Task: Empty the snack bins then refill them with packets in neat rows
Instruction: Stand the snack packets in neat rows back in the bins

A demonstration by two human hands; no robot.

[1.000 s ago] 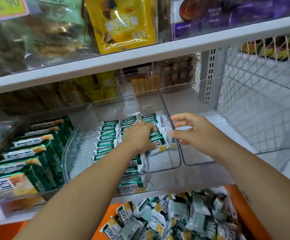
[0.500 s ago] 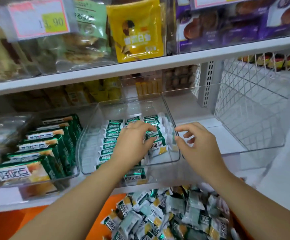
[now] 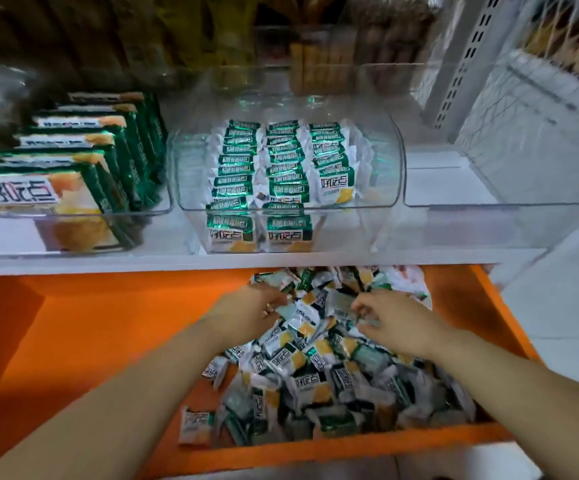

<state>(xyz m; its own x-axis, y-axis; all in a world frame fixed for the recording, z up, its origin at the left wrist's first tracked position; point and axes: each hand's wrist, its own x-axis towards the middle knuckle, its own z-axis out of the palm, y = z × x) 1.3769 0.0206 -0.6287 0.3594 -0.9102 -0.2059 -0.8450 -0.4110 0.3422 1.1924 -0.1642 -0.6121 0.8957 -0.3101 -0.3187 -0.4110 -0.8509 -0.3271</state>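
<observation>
Dropped from clear bin (image 3: 399,168), 12 o'clock: my left hand (image 3: 250,313) and right hand (image 3: 397,322) curl among loose packets (image 3: 301,368), hold indiscernible; binned packets (image 3: 282,169) lie long-axis 9-to-3.

left hand (image 3: 250,311), right hand (image 3: 397,322), down onto packets (image 3: 315,372)

Large packs (image 3: 21,195) and small packets (image 3: 230,233) — "好吃点".

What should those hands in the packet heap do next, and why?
Probably lift some packets from the loose pile and stand them in the right row of the middle bin: it ends short of the other two rows, and the left hand and right hand are on it.
</observation>
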